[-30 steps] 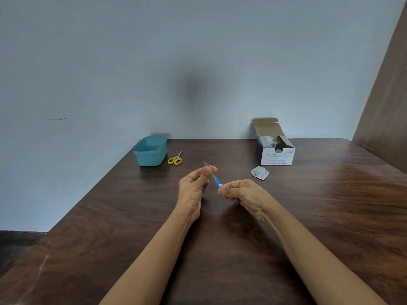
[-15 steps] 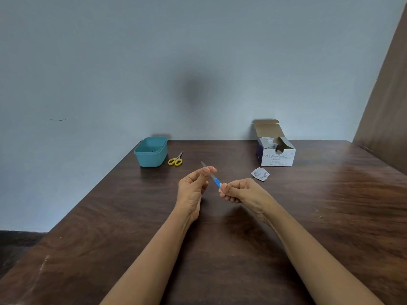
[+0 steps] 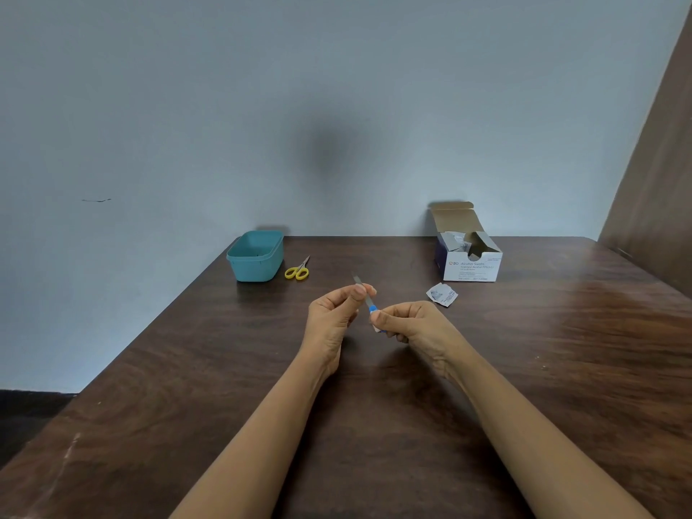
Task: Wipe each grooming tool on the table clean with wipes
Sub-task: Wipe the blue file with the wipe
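The table [image 3: 561, 368] is dark wood, faintly glossy at right. The far-left tub [image 3: 258, 262] looks matt plastic. The far-right box [image 3: 472, 265] is cardboard.

Setting: we read this as a plain room in a home or small office, not a workshop or lab. Evidence we list: a dark wood-grain table [image 3: 561, 368] pushed against a bare, pale blue-grey painted wall [image 3: 337, 106]; a brown wooden panel [image 3: 659, 174], door or cupboard side we cannot tell, at the right edge. Household items on the table: a teal plastic tub [image 3: 255, 256], small yellow-handled scissors [image 3: 297, 270] just beside it, an opened cardboard box of alcohol swabs [image 3: 470, 256], and a torn swab sachet [image 3: 442, 294] near that box. We see no fixtures marking a trade.
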{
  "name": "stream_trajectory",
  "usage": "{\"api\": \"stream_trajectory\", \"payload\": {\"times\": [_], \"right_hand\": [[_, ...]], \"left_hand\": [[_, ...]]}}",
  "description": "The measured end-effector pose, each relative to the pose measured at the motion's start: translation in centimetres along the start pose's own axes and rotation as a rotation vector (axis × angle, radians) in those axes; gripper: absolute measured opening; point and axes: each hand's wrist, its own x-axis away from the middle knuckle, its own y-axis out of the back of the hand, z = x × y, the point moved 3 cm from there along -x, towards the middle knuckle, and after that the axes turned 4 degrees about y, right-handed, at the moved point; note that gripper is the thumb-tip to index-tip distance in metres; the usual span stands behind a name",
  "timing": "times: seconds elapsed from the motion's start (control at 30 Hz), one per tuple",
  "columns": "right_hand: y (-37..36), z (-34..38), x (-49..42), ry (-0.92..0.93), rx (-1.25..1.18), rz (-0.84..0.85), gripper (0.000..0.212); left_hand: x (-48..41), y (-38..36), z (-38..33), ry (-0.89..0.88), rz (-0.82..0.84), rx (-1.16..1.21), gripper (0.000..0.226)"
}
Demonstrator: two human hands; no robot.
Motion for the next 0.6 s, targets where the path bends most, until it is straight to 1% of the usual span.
{"api": "stream_trajectory", "payload": {"times": [0.2,0.27,0.37,0.4,0.5,0.6], "right_hand": [[-0.03,0.22,0.12,0.041,-0.008,0.003,0.014],[-0.03,0.22,0.06,0.038,-0.016,-0.005,0.014],[-0.02,0.17,-0.10,0.028,-0.048,-0.032,0.014],[-0.03,0.13,-0.15,0.020,-0.063,-0.046,0.016],[-0.08,-0.14,-0.35,-0.003,-0.144,-0.117,0.032],[0.07,-0.45,-0.48,-0.038,-0.161,-0.168,0.035]], "left_hand": [[0.01,-0.23,0.22,-0.019,0.077,-0.047,0.025],[-0.08,-0.24,0.30,-0.010,0.092,-0.051,0.025],[-0.04,-0.50,0.41,-0.002,0.114,-0.036,0.018],[-0.01,-0.56,0.38,-0.003,0.102,-0.028,0.016],[0.04,-0.44,0.06,-0.005,0.041,-0.009,0.015],[0.06,0.01,-0.35,-0.016,-0.020,0.013,0.013]]}}
